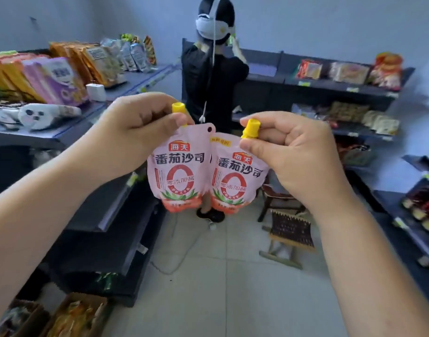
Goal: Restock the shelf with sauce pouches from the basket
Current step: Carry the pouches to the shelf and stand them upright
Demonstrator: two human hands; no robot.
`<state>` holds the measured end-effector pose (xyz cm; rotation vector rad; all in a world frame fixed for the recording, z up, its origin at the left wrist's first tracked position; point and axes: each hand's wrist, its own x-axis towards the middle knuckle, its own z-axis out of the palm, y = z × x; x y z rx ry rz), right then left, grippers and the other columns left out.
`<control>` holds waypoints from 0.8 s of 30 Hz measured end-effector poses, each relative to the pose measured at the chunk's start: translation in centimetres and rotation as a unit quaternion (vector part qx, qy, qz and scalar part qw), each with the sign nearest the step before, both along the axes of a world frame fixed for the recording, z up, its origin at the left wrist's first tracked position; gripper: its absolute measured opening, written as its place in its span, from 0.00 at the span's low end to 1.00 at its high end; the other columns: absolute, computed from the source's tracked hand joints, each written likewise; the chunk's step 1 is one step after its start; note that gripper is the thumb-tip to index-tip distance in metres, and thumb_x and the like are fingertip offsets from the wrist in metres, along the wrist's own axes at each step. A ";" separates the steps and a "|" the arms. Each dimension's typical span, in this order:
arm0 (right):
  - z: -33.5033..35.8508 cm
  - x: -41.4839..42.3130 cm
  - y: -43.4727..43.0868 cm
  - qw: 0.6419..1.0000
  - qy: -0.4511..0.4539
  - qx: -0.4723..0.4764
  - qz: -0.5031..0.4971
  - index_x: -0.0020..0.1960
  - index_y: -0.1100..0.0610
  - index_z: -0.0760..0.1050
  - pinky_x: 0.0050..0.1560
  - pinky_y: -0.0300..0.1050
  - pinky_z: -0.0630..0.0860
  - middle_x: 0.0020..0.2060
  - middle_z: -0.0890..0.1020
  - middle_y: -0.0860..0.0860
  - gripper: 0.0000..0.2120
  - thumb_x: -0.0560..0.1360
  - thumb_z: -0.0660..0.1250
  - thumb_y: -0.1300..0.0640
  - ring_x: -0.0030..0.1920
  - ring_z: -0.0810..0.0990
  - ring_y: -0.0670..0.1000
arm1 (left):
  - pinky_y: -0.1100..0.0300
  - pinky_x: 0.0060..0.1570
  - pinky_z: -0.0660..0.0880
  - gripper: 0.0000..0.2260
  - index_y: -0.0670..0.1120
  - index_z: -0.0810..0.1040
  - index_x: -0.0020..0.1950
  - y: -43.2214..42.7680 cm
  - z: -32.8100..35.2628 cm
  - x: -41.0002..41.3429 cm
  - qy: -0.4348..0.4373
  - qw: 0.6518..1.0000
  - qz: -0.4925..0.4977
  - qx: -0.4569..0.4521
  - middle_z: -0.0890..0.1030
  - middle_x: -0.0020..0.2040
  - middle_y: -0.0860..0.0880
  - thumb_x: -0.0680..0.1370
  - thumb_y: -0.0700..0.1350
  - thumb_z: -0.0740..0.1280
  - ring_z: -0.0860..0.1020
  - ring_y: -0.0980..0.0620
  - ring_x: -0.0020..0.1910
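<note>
Two pink tomato sauce pouches hang side by side in mid-air over the aisle floor: the left hand [138,120] pinches the left pouch [178,171] by its yellow cap [178,108], the right hand [293,152] pinches the right pouch [235,176] by its own cap [251,128]. Behind them a person in black [213,76] stands facing the far shelf [330,86]. Snack bags [58,76] line the left shelf [50,135]; a folding stool [290,237] stands to the right.

Open aisle floor [220,276], person [213,76] ahead, stool [291,229] right

The left pink plastic pouch [178,171] and the right pink plastic pouch [236,181] each read 海天 on a red badge, 番茄沙司 below, 零添加酱 across a red 0.
</note>
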<state>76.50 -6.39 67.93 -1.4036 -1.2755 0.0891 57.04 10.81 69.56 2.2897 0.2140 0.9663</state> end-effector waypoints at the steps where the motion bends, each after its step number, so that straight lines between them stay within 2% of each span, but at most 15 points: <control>1: 0.0 1.8 -1.5 1.000 0.001 -0.001 -0.024 0.59 0.51 0.85 0.50 0.40 0.84 0.47 0.89 0.43 0.15 0.73 0.78 0.63 0.50 0.88 0.43 | 0.69 0.27 0.69 0.14 0.65 0.78 0.42 -0.6 0.0 2.6 -0.001 1.000 -0.026 0.000 0.77 0.33 0.58 0.84 0.49 0.64 0.72 0.61 0.29; 2: 0.0 3.5 -3.1 0.999 0.005 -0.002 -0.051 0.58 0.50 0.85 0.51 0.42 0.85 0.47 0.89 0.43 0.15 0.73 0.78 0.62 0.50 0.88 0.43 | 0.69 0.28 0.70 0.14 0.64 0.79 0.43 -1.2 -0.1 5.2 0.000 0.999 -0.049 -0.004 0.78 0.33 0.58 0.84 0.48 0.64 0.74 0.61 0.30; 3: -0.1 5.1 -4.7 0.997 0.008 -0.004 -0.079 0.58 0.50 0.85 0.51 0.43 0.85 0.47 0.89 0.43 0.16 0.73 0.78 0.62 0.50 0.88 0.44 | 0.64 0.29 0.73 0.12 0.61 0.81 0.44 -1.8 -0.3 7.7 0.003 0.997 -0.070 -0.010 0.81 0.35 0.56 0.84 0.47 0.64 0.77 0.58 0.31; 5: -0.2 8.1 -8.2 0.991 0.017 -0.005 -0.134 0.59 0.50 0.85 0.51 0.44 0.85 0.47 0.89 0.44 0.16 0.73 0.78 0.62 0.50 0.88 0.44 | 0.48 0.36 0.80 0.07 0.52 0.82 0.49 -3.1 -0.9 13.0 0.016 0.992 -0.125 -0.023 0.83 0.41 0.47 0.83 0.49 0.65 0.82 0.45 0.39; 6: -0.3 9.4 -10.0 0.987 0.023 -0.002 -0.160 0.58 0.50 0.85 0.50 0.44 0.85 0.47 0.89 0.44 0.16 0.73 0.78 0.62 0.50 0.88 0.44 | 0.44 0.39 0.80 0.08 0.50 0.82 0.50 -3.8 -1.2 15.5 0.023 0.987 -0.157 -0.027 0.83 0.43 0.45 0.83 0.51 0.65 0.83 0.43 0.41; 9: -0.4 12.9 -14.8 0.971 0.046 -0.004 -0.234 0.56 0.48 0.85 0.49 0.44 0.85 0.46 0.90 0.45 0.16 0.72 0.78 0.62 0.49 0.89 0.45 | 0.40 0.40 0.81 0.12 0.48 0.81 0.50 -6.8 -1.9 23.1 0.038 0.969 -0.244 -0.022 0.83 0.44 0.45 0.81 0.55 0.64 0.84 0.44 0.42; 12: -0.8 16.1 -19.2 0.951 0.058 -0.007 -0.302 0.55 0.47 0.85 0.46 0.41 0.84 0.45 0.90 0.44 0.16 0.72 0.78 0.64 0.48 0.89 0.45 | 0.34 0.40 0.79 0.15 0.46 0.79 0.49 -10.1 -2.7 30.4 0.046 0.945 -0.321 -0.029 0.81 0.44 0.40 0.81 0.57 0.64 0.82 0.38 0.43; 14: -1.3 18.3 -21.7 0.936 0.064 -0.004 -0.347 0.53 0.46 0.85 0.46 0.41 0.85 0.45 0.90 0.44 0.17 0.72 0.78 0.65 0.48 0.89 0.45 | 0.35 0.40 0.80 0.15 0.48 0.78 0.48 -12.5 -3.2 34.8 0.047 0.931 -0.361 -0.023 0.81 0.42 0.41 0.81 0.59 0.63 0.82 0.39 0.42; 18: -1.9 23.5 -26.0 0.901 0.071 -0.017 -0.428 0.55 0.47 0.85 0.47 0.44 0.85 0.44 0.90 0.46 0.16 0.73 0.77 0.65 0.47 0.89 0.47 | 0.56 0.34 0.76 0.15 0.49 0.77 0.45 -16.8 -3.7 44.2 0.044 0.898 -0.437 -0.021 0.78 0.39 0.44 0.82 0.58 0.63 0.79 0.41 0.39; 19: -1.9 24.9 -27.0 0.892 0.069 -0.032 -0.445 0.55 0.48 0.85 0.48 0.43 0.85 0.44 0.90 0.46 0.16 0.73 0.77 0.64 0.47 0.89 0.47 | 0.55 0.35 0.77 0.15 0.48 0.78 0.46 -17.8 -3.7 46.6 0.048 0.889 -0.455 -0.017 0.79 0.40 0.43 0.82 0.58 0.63 0.79 0.41 0.40; 20: -1.7 26.2 -27.9 0.884 0.065 -0.048 -0.461 0.56 0.48 0.85 0.48 0.43 0.85 0.43 0.90 0.46 0.15 0.73 0.78 0.64 0.47 0.89 0.46 | 0.49 0.37 0.79 0.17 0.45 0.79 0.48 -18.8 -3.6 48.9 0.055 0.878 -0.475 -0.009 0.80 0.41 0.40 0.82 0.57 0.63 0.80 0.39 0.41; 22: -1.4 28.9 -29.6 0.868 0.054 -0.068 -0.489 0.56 0.48 0.85 0.48 0.41 0.84 0.43 0.90 0.46 0.15 0.73 0.77 0.63 0.47 0.89 0.45 | 0.41 0.38 0.77 0.19 0.39 0.79 0.50 -20.7 -3.0 53.6 0.062 0.860 -0.507 -0.002 0.80 0.43 0.35 0.82 0.56 0.63 0.79 0.35 0.42; 24: -1.0 31.5 -31.0 0.854 0.052 -0.070 -0.512 0.55 0.46 0.85 0.46 0.39 0.82 0.42 0.89 0.45 0.15 0.74 0.78 0.62 0.46 0.88 0.43 | 0.47 0.36 0.75 0.14 0.43 0.79 0.48 -22.6 -2.4 57.8 0.064 0.845 -0.531 -0.013 0.80 0.40 0.39 0.83 0.53 0.64 0.79 0.40 0.38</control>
